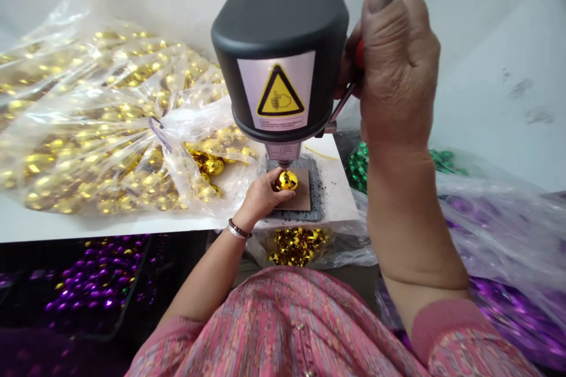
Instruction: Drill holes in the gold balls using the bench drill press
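My left hand pinches a shiny gold faceted ball between thumb and fingers. The ball rests on a brown board under the lower end of a dark grey drill press. Whether the tool tip touches the ball I cannot tell. High on the right, my right hand is closed around the press's lever; a bit of its red knob shows beside the thumb side. A yellow warning label faces me on the housing.
A tied clear bag of gold balls fills the table's left. Loose gold balls lie by its mouth. Below the table's front edge is a bag with gold pieces. Purple balls lie low left; green ones and purple bags are right.
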### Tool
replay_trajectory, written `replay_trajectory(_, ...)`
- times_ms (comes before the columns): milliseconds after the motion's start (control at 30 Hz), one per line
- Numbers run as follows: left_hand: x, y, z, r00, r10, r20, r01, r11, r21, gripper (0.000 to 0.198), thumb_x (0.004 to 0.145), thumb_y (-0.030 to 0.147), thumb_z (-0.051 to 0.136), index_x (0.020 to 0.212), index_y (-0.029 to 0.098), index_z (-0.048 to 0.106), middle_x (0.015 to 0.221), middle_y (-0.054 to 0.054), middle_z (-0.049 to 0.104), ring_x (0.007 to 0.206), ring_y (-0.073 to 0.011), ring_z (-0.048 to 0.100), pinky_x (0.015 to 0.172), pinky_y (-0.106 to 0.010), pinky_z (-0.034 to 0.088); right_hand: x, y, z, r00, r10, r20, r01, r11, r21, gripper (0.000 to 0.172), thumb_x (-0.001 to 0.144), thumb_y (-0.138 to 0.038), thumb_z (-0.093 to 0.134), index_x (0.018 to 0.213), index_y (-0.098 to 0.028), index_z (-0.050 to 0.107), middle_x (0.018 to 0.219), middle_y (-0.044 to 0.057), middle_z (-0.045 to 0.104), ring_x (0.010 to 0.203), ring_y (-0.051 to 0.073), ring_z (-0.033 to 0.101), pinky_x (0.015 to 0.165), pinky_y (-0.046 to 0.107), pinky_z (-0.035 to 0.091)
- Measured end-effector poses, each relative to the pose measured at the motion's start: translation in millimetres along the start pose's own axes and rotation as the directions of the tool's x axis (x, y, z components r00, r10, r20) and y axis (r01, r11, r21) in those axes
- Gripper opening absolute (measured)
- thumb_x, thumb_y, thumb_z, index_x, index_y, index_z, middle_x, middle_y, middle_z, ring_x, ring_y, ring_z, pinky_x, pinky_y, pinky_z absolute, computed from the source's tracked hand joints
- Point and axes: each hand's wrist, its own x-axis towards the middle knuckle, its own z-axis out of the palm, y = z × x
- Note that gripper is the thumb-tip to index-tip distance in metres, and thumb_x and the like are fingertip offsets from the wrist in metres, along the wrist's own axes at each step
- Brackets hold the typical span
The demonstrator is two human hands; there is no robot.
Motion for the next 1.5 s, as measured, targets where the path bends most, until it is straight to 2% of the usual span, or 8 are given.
replay_trajectory(100, 0.5, -2.2, 0.7, 1.0, 0.001, 0.001, -0.001, 0.999, -0.032, 0.06, 0.075, 0.032, 0.078, 0.133, 0.021, 0.066, 0.111, -0.004, 0.076, 0.097, -0.0226, 0.069, 0.085, -0.031, 0.053, -2.7, -2.7, -0.4, 1.0, -0.012, 0.013, 0.012, 1.0, 0.019, 0.034, 0.097, -0.044, 0.052, 0.075, -0.02, 0.039, 0.056, -0.008, 0.041, 0.047, 0.003, 0.044, 0.046, 0.017, 0.036)
replay_trajectory(200, 0.3, -5.5, 2.8, 1.0, 0.007, -0.015, -0.007, 0.999, -0.045, 0.057, 0.074, 0.033, 0.078, 0.129, 0.02, 0.068, 0.11, -0.005, 0.077, 0.096, -0.0233, 0.069, 0.085, -0.032, 0.053, -15.5, -8.2, -3.2, 0.995, -0.099, 0.022, 0.098, 0.994, 0.047, 0.027, 0.098, -0.032, 0.049, 0.075, -0.02, 0.045, 0.057, -0.008, 0.045, 0.048, 0.003, 0.046, 0.047, 0.017, 0.035)
replay_trajectory(433, 0.3, -11.3, 6.5, 1.0, 0.019, -0.024, -0.021, 0.996, -0.089, 0.055, 0.074, 0.032, 0.08, 0.126, 0.022, 0.069, 0.111, -0.006, 0.077, 0.097, -0.0237, 0.069, 0.083, -0.031, 0.054, -76.0, -6.3, -23.4, 0.989, -0.14, 0.05, 0.142, 0.99, -0.027, 0.021, 0.093, -0.036, 0.057, 0.077, -0.024, 0.055, 0.063, -0.005, 0.054, 0.061, 0.009, 0.057, 0.063, 0.03, 0.048)
replay_trajectory(567, 0.4, -11.3, 6.8, 0.999, 0.023, -0.026, -0.024, 0.998, -0.059, 0.054, 0.074, 0.032, 0.08, 0.126, 0.022, 0.069, 0.109, -0.006, 0.077, 0.095, -0.0235, 0.069, 0.085, -0.032, 0.053, -94.8, 3.7, -27.5, 0.971, -0.219, 0.097, 0.223, 0.974, -0.033, 0.02, 0.095, -0.032, 0.053, 0.078, -0.024, 0.057, 0.065, -0.003, 0.055, 0.065, 0.01, 0.056, 0.066, 0.031, 0.05)
replay_trajectory(667, 0.1, -9.8, 6.4, 1.0, 0.02, -0.019, -0.021, 0.999, -0.04, 0.054, 0.075, 0.032, 0.079, 0.127, 0.022, 0.068, 0.108, -0.005, 0.077, 0.095, -0.0233, 0.069, 0.084, -0.032, 0.053, -97.4, 8.9, -25.3, 0.951, -0.299, 0.083, 0.303, 0.952, -0.044, 0.021, 0.096, -0.032, 0.051, 0.078, -0.024, 0.057, 0.063, -0.003, 0.053, 0.063, 0.01, 0.054, 0.066, 0.031, 0.05)
replay_trajectory(833, -1.5, -6.7, 5.5, 1.0, -0.01, -0.013, 0.01, 0.999, -0.039, 0.055, 0.075, 0.031, 0.079, 0.127, 0.02, 0.067, 0.11, -0.006, 0.077, 0.097, -0.024, 0.069, 0.085, -0.033, 0.051, -97.9, 14.8, -24.6, 0.931, -0.359, 0.066, 0.362, 0.931, -0.05, 0.022, 0.096, -0.032, 0.049, 0.078, -0.024, 0.057, 0.062, -0.002, 0.052, 0.061, 0.012, 0.053, 0.065, 0.033, 0.049)
replay_trajectory(1100, -1.3, -9.7, 6.9, 0.999, 0.022, -0.025, -0.023, 0.998, -0.057, 0.053, 0.075, 0.032, 0.08, 0.125, 0.019, 0.067, 0.113, -0.005, 0.076, 0.101, -0.024, 0.068, 0.088, -0.032, 0.051, -104.7, 23.3, -35.1, 0.919, -0.378, 0.115, 0.386, 0.921, -0.058, 0.018, 0.095, -0.035, 0.05, 0.082, -0.027, 0.06, 0.064, -0.001, 0.055, 0.064, 0.015, 0.056, 0.067, 0.039, 0.052)
replay_trajectory(1500, -3.8, -6.7, 5.6, 0.999, 0.026, -0.027, -0.028, 0.999, -0.046, 0.057, 0.076, 0.029, 0.078, 0.13, 0.019, 0.065, 0.115, -0.005, 0.075, 0.101, -0.0239, 0.068, 0.089, -0.031, 0.05, -108.5, 37.7, -29.2, 0.877, -0.477, 0.056, 0.478, 0.878, -0.013, 0.014, 0.092, -0.031, 0.052, 0.083, -0.024, 0.059, 0.062, -0.003, 0.054, 0.058, 0.014, 0.054, 0.062, 0.036, 0.052)
